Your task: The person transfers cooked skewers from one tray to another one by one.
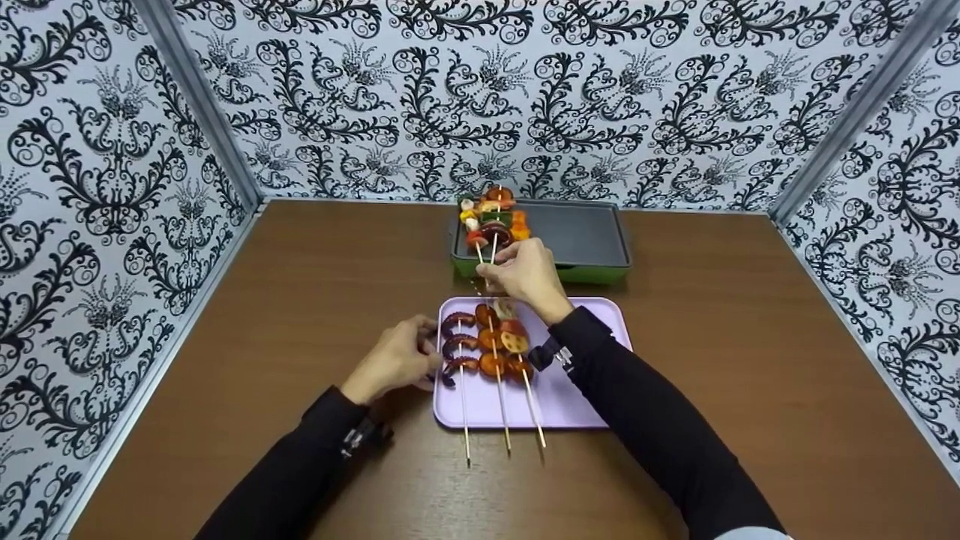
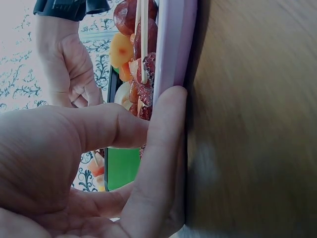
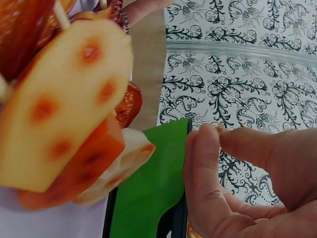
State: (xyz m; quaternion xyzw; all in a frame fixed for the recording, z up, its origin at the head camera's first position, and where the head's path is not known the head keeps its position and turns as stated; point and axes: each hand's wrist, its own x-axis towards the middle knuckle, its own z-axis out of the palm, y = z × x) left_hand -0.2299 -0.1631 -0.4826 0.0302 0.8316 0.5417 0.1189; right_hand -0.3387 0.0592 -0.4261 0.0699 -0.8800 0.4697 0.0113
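Note:
In the head view my right hand (image 1: 525, 274) reaches over the tray's far edge and pinches the bare stick of a food skewer (image 1: 472, 225) whose pieces lie at the grill's left end. Another skewer (image 1: 495, 231) lies beside it, its stick close to my fingertips. My left hand (image 1: 397, 356) grips the left rim of a lilac tray (image 1: 577, 401), with fingers on both sides of the wall in the left wrist view. On the tray lie an octopus-tentacle skewer (image 1: 459, 345), a skewer of browned round pieces (image 1: 491, 341) and one with a lotus-root slice (image 1: 515, 343).
The green grill (image 1: 600, 274) with its flat grey plate (image 1: 577, 232) stands behind the tray, near the patterned back wall (image 1: 495, 90). Sticks from the tray's skewers jut past its front edge over the brown table (image 1: 337, 300). Patterned side walls flank the table.

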